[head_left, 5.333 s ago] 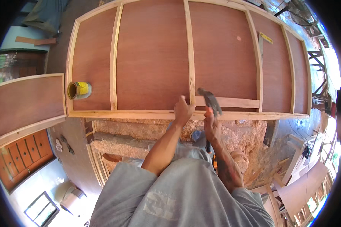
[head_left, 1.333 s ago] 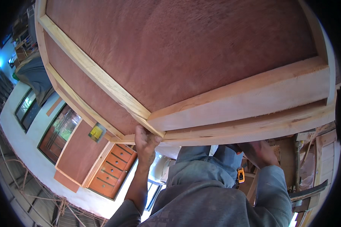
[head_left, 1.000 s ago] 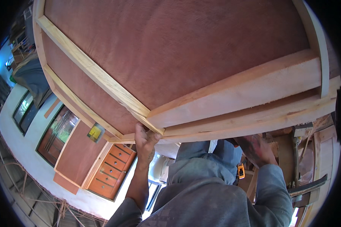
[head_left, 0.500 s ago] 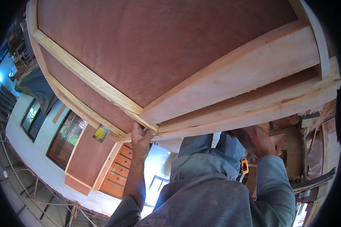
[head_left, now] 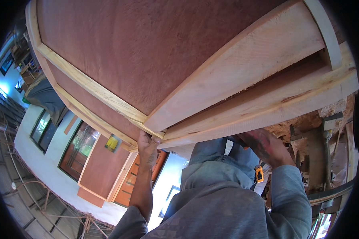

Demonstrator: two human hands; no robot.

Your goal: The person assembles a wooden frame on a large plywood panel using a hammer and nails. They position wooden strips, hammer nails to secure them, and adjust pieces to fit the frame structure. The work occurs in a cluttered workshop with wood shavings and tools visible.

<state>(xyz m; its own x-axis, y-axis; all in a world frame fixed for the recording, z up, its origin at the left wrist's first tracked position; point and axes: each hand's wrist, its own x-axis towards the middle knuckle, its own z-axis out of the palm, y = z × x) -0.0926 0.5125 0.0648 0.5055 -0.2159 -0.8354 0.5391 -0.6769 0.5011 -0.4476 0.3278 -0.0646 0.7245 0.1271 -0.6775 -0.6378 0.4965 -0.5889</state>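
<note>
A large wooden frame with a reddish-brown plywood panel (head_left: 147, 47) fills the upper part of the view. Pale strips edge it, and a wide plank (head_left: 243, 63) runs beside its front rail (head_left: 275, 109). My left hand (head_left: 148, 149) is closed round the frame's near corner, with the thumb showing at the rail's end. Below the rail, close to my waist, is my right hand (head_left: 269, 147). Its back and wrist show dark and reddish marks; its fingers are hidden by the rail and its own back, so I cannot make out what they hold.
An orange-and-black tape measure (head_left: 259, 174) hangs at my right hip. Left of my left arm stand a reddish board (head_left: 97, 169) and an orange-brown piece with dark fittings (head_left: 127, 185). A metal clamp-like bar (head_left: 328, 155) and wood shavings (head_left: 303, 123) are at the right.
The front rail and plank have tilted, their right ends higher in view. The background at the left has shifted right. My left hand stays at the corner, my right below the rail.
</note>
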